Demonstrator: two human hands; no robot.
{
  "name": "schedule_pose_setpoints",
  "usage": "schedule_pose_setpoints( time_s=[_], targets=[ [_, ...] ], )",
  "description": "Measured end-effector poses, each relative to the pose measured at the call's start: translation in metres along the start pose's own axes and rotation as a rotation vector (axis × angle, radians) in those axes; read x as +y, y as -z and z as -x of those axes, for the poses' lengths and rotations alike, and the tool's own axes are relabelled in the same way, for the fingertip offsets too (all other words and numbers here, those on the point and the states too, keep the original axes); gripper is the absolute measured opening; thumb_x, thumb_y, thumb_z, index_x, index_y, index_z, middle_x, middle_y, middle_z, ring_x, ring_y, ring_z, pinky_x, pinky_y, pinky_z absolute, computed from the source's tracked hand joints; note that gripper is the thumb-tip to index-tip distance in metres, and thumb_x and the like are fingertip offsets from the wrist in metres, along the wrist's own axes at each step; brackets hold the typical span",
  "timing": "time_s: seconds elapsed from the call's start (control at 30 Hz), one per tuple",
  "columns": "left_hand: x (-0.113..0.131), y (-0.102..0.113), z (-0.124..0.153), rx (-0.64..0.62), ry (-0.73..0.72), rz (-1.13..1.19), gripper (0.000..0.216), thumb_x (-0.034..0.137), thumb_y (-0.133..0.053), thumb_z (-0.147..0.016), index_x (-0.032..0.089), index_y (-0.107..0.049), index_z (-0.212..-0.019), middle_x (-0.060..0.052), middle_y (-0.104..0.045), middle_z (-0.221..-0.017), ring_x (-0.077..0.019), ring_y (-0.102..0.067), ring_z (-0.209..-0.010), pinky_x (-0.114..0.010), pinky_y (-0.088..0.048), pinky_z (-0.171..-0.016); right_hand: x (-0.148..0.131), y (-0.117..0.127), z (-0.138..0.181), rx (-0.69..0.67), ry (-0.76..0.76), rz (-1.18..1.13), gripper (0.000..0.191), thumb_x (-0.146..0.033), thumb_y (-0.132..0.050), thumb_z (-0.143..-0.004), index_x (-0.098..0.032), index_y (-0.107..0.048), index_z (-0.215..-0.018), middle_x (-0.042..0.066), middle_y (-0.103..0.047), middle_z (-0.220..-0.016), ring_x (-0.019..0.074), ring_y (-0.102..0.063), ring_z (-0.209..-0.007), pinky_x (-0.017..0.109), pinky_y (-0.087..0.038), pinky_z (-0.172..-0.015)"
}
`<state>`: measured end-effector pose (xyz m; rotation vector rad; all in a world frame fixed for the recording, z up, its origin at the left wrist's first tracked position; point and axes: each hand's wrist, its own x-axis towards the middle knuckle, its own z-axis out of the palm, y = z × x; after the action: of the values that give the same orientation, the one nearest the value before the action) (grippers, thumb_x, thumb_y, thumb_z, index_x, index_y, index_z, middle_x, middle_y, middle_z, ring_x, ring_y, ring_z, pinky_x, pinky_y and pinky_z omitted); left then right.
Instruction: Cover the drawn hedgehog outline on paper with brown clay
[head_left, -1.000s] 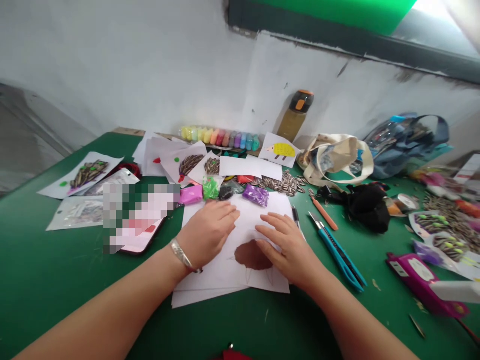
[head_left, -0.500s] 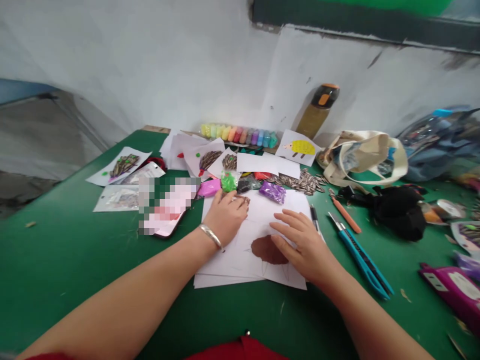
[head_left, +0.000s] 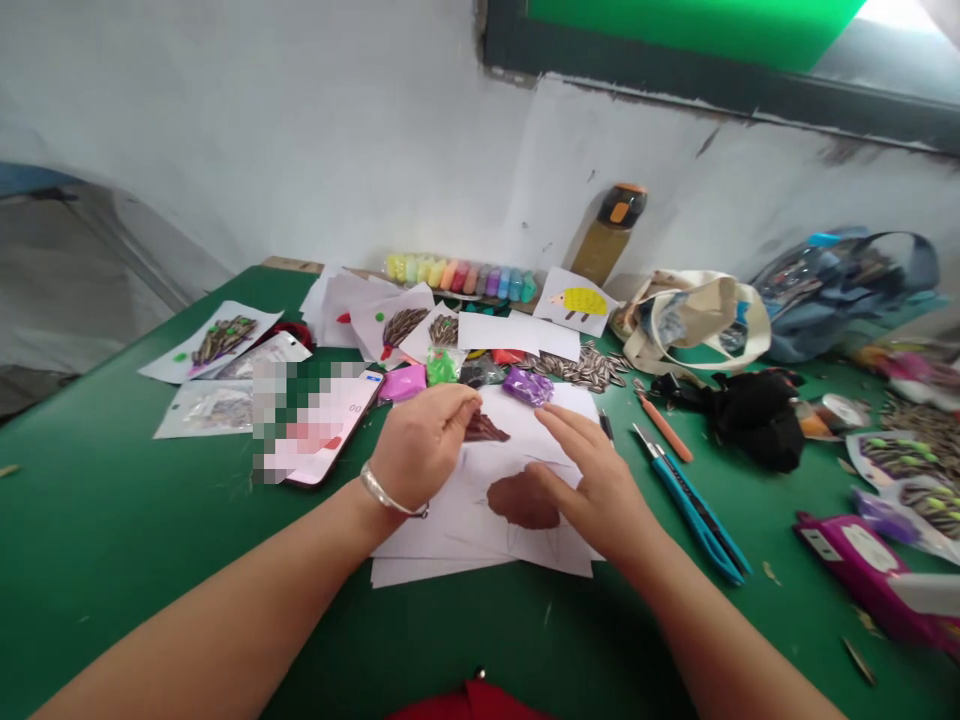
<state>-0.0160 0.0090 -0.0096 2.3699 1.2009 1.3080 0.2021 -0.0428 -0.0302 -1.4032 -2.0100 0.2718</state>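
My left hand (head_left: 420, 445), with a silver bracelet on the wrist, is closed in a pinch on a small bag of brown clay (head_left: 485, 429) lifted just above the white paper stack (head_left: 480, 520). My right hand (head_left: 592, 480) lies flat with fingers stretched out on the paper, beside a flattened brown clay shape (head_left: 521, 500) stuck on the sheet. Small clay bags in purple (head_left: 527, 385), green (head_left: 441, 366) and pink (head_left: 403, 382) lie just beyond the paper.
A phone (head_left: 315, 425) lies left of the paper on the green table (head_left: 112, 520). Blue cutters (head_left: 694, 505), an orange pen (head_left: 664, 425), sunflower seeds (head_left: 592, 368), seed pictures, a bottle (head_left: 607, 230), bags and a purple packet (head_left: 870, 575) crowd the right and back.
My left hand went from lying flat on the paper to reaching the clay bags, then drew back pinching a brown clay bag. My right hand stayed on the paper.
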Motion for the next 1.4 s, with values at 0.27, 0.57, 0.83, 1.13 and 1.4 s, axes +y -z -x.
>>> schedule_pose_setpoints(
  time_s=[0.27, 0.57, 0.83, 1.13, 1.4],
  targets=[
    [0.039, 0.000, 0.004, -0.258, 0.301, 0.466, 0.018, 0.029, -0.054, -0.091, 0.018, -0.068, -0.092, -0.002, -0.072, -0.089, -0.0141, -0.066, -0.081, -0.024, -0.051, -0.075, -0.033, -0.001, -0.002, -0.312, -0.561, -0.805, 0.022, -0.039, -0.061, -0.083, -0.018, -0.064, -0.091, 0.006, -0.071, -0.085, 0.0219, -0.070, -0.077, 0.036, -0.059, -0.067],
    [0.033, -0.007, 0.003, -0.568, 0.576, 0.661, 0.017, 0.031, -0.062, -0.082, 0.015, -0.068, -0.086, -0.003, -0.070, -0.079, -0.0162, -0.064, -0.073, -0.025, -0.051, -0.064, -0.031, 0.011, -0.003, -0.191, -0.613, -0.962, 0.022, -0.037, -0.070, -0.078, -0.017, -0.065, -0.085, 0.004, -0.072, -0.072, 0.0185, -0.070, -0.063, 0.029, -0.057, -0.057],
    [0.034, -0.004, 0.002, -0.587, 0.552, 0.615, 0.021, 0.030, -0.058, -0.084, 0.014, -0.068, -0.076, -0.001, -0.064, -0.061, -0.0139, -0.060, -0.060, -0.023, -0.046, -0.057, -0.026, 0.012, 0.002, -0.237, -0.603, -1.003, 0.020, -0.035, -0.072, -0.078, -0.016, -0.064, -0.080, 0.001, -0.069, -0.070, 0.0154, -0.068, -0.064, 0.028, -0.057, -0.061],
    [0.037, -0.003, -0.002, -0.597, 0.574, 0.667, 0.020, 0.031, -0.059, -0.082, 0.014, -0.066, -0.074, 0.000, -0.064, -0.062, -0.0121, -0.057, -0.059, -0.021, -0.044, -0.053, -0.026, 0.015, 0.000, -0.241, -0.622, -1.122, 0.023, -0.033, -0.076, -0.074, -0.016, -0.060, -0.076, -0.001, -0.066, -0.065, 0.0147, -0.068, -0.062, 0.028, -0.056, -0.060],
    [0.038, -0.001, -0.002, -0.583, 0.533, 0.644, 0.020, 0.027, -0.055, -0.083, 0.013, -0.065, -0.072, 0.000, -0.060, -0.062, -0.0115, -0.054, -0.059, -0.021, -0.044, -0.054, -0.024, 0.020, 0.000, -0.294, -0.638, -1.163, 0.026, -0.033, -0.077, -0.072, -0.015, -0.059, -0.070, 0.000, -0.066, -0.062, 0.0136, -0.066, -0.062, 0.028, -0.054, -0.063]
  ],
)
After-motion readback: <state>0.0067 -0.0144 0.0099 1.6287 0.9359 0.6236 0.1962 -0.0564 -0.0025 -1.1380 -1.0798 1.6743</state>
